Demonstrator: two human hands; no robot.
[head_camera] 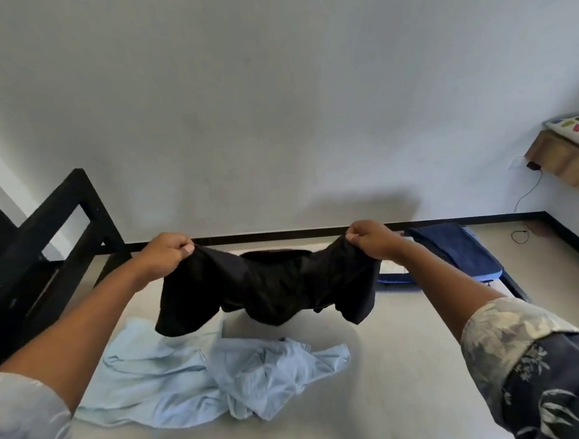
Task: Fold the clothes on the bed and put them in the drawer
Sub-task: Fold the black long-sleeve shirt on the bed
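A black garment (268,286) hangs in the air above the bed (411,365), stretched between both hands and sagging in the middle. My left hand (167,250) pinches its left top corner. My right hand (368,237) pinches its right top corner. Below it, a crumpled light blue garment (203,376) lies spread on the pale sheet, partly under the black one's hanging left edge. No drawer is in sight.
A black bed frame end (43,243) rises at the left. A dark blue folded cloth on a blue pad (455,252) lies at the far right of the bed. A wooden shelf (568,162) with a patterned pillow juts from the right wall, a cable below it.
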